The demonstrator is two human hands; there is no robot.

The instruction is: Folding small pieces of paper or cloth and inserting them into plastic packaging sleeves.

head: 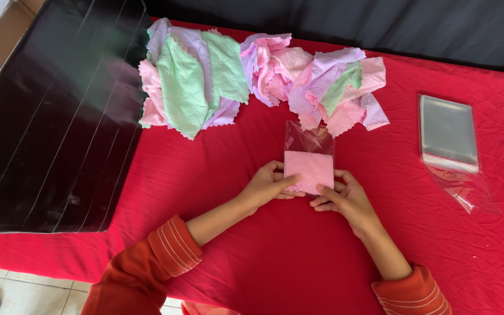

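Both forearms reach in from the near table edge, orange sleeves pushed up. Left hand (265, 185) and right hand (345, 200) rest palms down, close together, fingers seemingly pinching lightly.

On a bench (263, 256) draped in red cloth, the left hand (265, 185) and the right hand (345, 198) press at the lower corners of a folded pink cloth (309, 169) that sits partly inside a clear plastic sleeve (309, 139). The fingers (284, 182) of the left hand touch the cloth's scalloped lower edge. Behind it lies a heap of pink, green and lilac cloths (258, 76). To the right, well apart, lies a stack of clear plastic bags (448, 131). A black sheet (48, 128) covers the bench's left end.
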